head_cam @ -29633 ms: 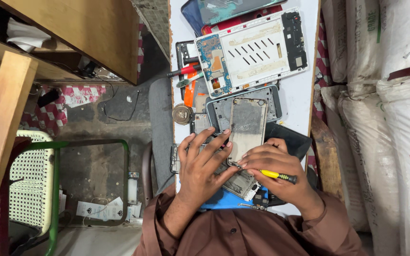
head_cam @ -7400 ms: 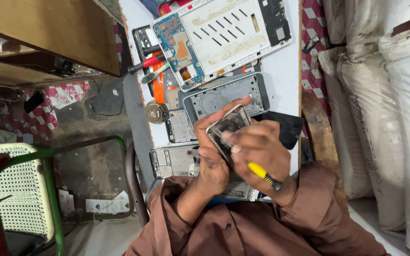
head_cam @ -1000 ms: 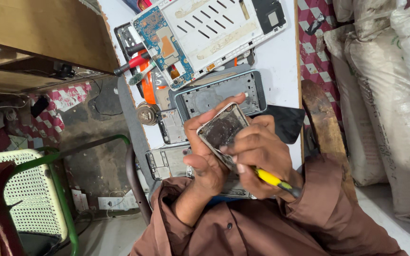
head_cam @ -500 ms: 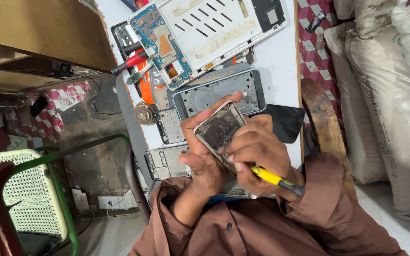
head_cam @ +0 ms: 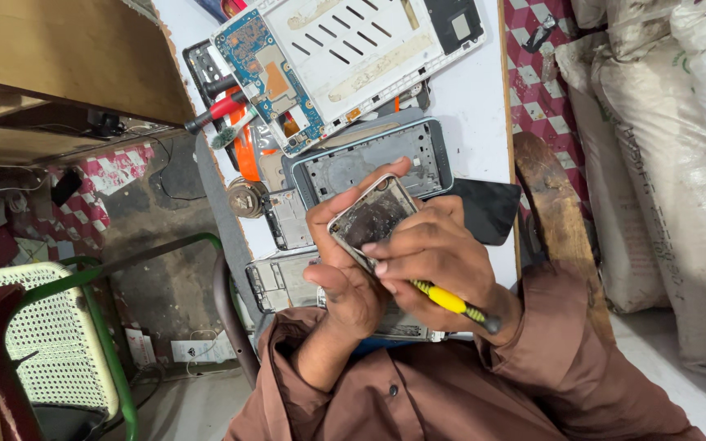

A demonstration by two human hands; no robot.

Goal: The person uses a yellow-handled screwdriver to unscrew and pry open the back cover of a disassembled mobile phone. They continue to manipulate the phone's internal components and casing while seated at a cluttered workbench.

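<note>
The opened phone frame (head_cam: 372, 219), long axis slanted, sits gripped in the left hand (head_cam: 345, 269) fingers; the right hand (head_cam: 431, 261), fingers apparently pinching a yellow-handled screwdriver (head_cam: 451, 302), covers the frame's lower end.

Left hand (head_cam: 345, 261) gripping opened phone frame (head_cam: 372, 219) | right hand (head_cam: 439, 253) closed on yellow-handled screwdriver (head_cam: 451, 302), fingers over frame's lower edge | beyond on white table (head_cam: 471, 106): empty phone housing (head_cam: 373, 159), white tablet chassis (head_cam: 353, 57) with blue circuit board (head_cam: 259, 65), red-handled tool (head_cam: 218, 110)
</note>
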